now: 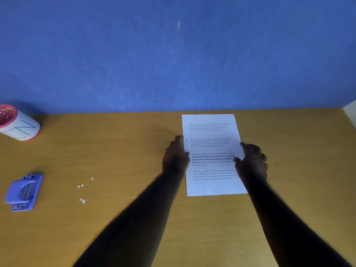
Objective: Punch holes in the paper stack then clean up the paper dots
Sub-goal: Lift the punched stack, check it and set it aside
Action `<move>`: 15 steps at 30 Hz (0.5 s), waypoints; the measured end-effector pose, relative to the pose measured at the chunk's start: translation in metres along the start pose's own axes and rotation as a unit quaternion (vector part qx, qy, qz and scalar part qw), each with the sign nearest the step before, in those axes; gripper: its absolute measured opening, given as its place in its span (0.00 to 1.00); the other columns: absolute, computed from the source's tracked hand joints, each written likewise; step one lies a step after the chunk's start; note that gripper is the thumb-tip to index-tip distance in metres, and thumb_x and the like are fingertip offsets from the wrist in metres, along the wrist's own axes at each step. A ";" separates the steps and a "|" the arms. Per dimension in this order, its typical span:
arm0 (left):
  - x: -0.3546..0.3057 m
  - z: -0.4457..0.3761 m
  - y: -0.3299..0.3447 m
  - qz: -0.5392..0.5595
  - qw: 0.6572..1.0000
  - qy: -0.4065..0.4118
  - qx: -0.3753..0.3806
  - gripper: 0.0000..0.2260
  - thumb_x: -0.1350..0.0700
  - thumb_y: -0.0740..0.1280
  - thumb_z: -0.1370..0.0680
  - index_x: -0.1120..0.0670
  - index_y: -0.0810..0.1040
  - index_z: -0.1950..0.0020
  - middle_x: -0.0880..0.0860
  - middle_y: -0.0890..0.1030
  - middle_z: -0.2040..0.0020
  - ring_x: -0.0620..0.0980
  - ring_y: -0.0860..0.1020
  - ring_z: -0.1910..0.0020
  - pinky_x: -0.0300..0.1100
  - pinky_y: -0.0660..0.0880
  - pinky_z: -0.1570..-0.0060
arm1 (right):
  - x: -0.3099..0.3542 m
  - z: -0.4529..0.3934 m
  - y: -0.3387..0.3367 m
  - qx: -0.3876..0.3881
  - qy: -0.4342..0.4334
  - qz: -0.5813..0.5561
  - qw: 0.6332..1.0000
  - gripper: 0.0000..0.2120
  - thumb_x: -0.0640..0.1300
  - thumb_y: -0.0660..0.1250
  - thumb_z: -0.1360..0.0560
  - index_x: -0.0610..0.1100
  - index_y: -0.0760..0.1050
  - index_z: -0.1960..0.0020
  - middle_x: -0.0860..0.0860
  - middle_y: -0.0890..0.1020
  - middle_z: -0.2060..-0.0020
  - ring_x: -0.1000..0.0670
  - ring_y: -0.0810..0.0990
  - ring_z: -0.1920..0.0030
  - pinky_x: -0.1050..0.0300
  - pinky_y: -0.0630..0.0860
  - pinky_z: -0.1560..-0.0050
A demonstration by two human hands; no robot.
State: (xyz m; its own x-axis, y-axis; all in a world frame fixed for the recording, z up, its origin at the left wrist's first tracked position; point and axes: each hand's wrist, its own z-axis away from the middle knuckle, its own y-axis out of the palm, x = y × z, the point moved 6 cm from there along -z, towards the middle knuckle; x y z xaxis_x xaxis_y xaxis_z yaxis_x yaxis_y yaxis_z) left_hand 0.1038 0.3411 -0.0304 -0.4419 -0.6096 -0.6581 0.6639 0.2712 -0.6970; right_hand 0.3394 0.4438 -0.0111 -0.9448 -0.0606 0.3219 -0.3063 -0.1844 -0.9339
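Head view: punching looked done; my left hand [176,158] and right hand [252,160] lay flat, unclenched, on the paper stack [212,132], paper dots [82,201] uncollected.

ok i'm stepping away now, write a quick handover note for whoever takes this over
Left hand: flat against the left edge of the white printed paper stack, no closed grip.
Right hand: on the stack's right edge, fingers spread, no closed grip.
The stack lies flat on the wooden table; one punched hole shows near its left margin.
The blue plastic hole punch sits apart at the table's far left.
Small white paper dots are scattered between punch and stack.
The white cup with a red rim stands at back left.
Done: punching, apparently. Left: gathering the dots.
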 end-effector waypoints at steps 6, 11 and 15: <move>-0.005 -0.001 -0.006 -0.129 0.991 0.033 0.022 0.21 0.52 0.66 0.21 0.48 0.69 0.29 0.52 0.75 0.35 0.55 0.74 0.37 0.51 0.76 0.45 | 0.008 0.006 0.005 0.030 -0.044 0.069 0.996 0.20 0.45 0.63 0.20 0.51 0.73 0.29 0.53 0.71 0.27 0.44 0.67 0.28 0.38 0.68 0.33; -0.002 0.009 -0.039 -0.107 0.993 0.047 -0.015 0.18 0.50 0.65 0.21 0.50 0.71 0.32 0.52 0.77 0.38 0.54 0.75 0.40 0.52 0.77 0.47 | 0.023 0.018 0.001 -0.010 -0.082 0.040 0.996 0.17 0.43 0.65 0.22 0.49 0.76 0.33 0.48 0.74 0.29 0.42 0.72 0.31 0.37 0.72 0.36; 0.031 0.024 -0.075 -0.102 0.991 0.061 -0.058 0.17 0.50 0.65 0.22 0.50 0.73 0.33 0.51 0.78 0.39 0.53 0.75 0.40 0.51 0.77 0.47 | 0.049 0.038 0.007 -0.026 -0.121 0.006 0.992 0.18 0.41 0.67 0.24 0.48 0.77 0.35 0.47 0.77 0.32 0.41 0.75 0.34 0.39 0.73 0.38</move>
State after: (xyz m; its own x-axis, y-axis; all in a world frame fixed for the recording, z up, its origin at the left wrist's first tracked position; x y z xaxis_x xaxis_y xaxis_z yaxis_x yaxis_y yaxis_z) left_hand 0.0545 0.2835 0.0085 -0.6343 -0.5681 -0.5243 0.4822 0.2395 -0.8427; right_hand 0.2950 0.4024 0.0037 -0.8950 -0.2970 0.3328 -0.3069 -0.1315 -0.9426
